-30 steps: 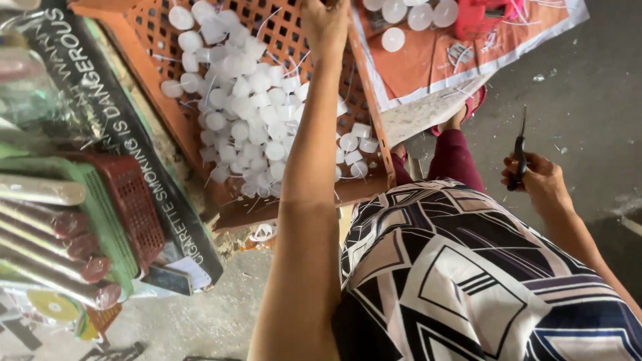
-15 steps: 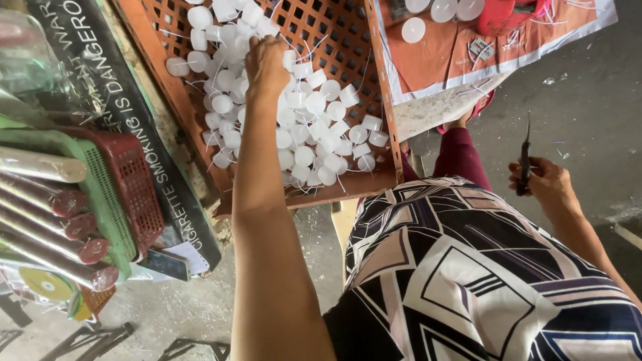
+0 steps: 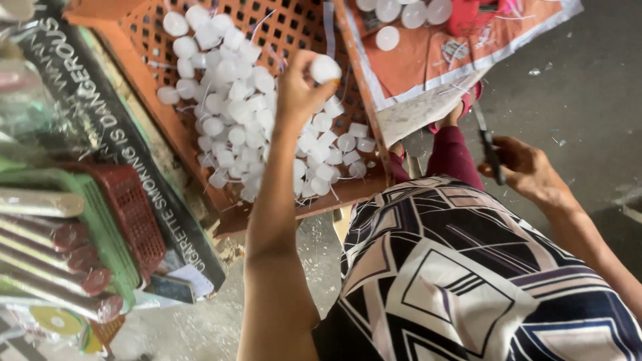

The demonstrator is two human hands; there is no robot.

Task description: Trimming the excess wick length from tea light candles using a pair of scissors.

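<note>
The left hand [image 3: 299, 90] was raised over the orange crate [image 3: 134, 87], its fingertips pinched on a single white cap [image 3: 326, 68]. The cap sat at the very tips of the fingers, above the heap of white caps [image 3: 234, 113] that filled the crate, with thin pale strands lying among them. The right hand [image 3: 525, 167] rested out to the side above the grey floor [image 3: 588, 80], fingers closed around a small dark blade [image 3: 488, 144] that pointed away from the body.

Such a shallow hold looked easy to lose: a slight twist of the wrist could have let the cap fall into the heap, where it would have been hard to tell from the others. A trailing strand might also have snagged neighbouring caps and dragged them over the crate's rim. The blade was the greater worry; with the eyes on the crate, it hung close to the patterned cloth [image 3: 468, 281] over the knee and could have caught it.

Beyond the crate, more caps [image 3: 388, 13] lay on an orange sheet [image 3: 428, 60].
</note>
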